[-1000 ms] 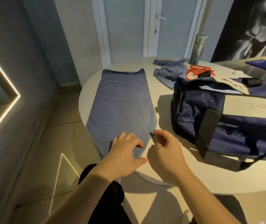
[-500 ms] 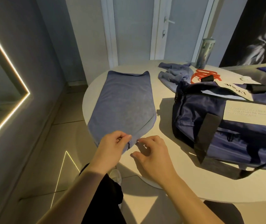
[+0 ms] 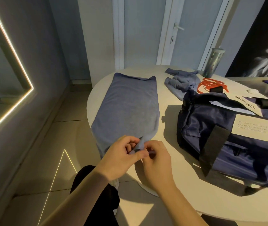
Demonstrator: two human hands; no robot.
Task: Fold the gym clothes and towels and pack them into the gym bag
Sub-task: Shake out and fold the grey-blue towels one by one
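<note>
You've got the blue towel [image 3: 126,108] laid out long on the round table [image 3: 167,154], far end up near the door side, near end spilling over the table edge toward you. Your left hand [image 3: 121,158] has its thumb and fingers closed on the near right corner of it, and your right hand [image 3: 157,162] is curled in right against the same spot. Whether the right one actually has cloth pinched I can't tell, since the left thumb covers the contact.

Handling-wise, I'd guess this thing is light and totally floppy (terry-looking, so it should grip fine, no slipping). It won't hold any shape, so one corner alone will just drag the rest into a twist. If you're going for a lengthwise fold, I'd get one hand on each near corner, well apart, lift both together and carry them to the far end so the edges line up. The overhanging bit will want to slide off the table if you let go, so keep a pinch on it.

The gym bag [image 3: 227,136] sits to the right of the towel, open on top as far as I can see. The crumpled blue garment [image 3: 180,82] beyond it isn't folded yet, so you're early in the job.
</note>
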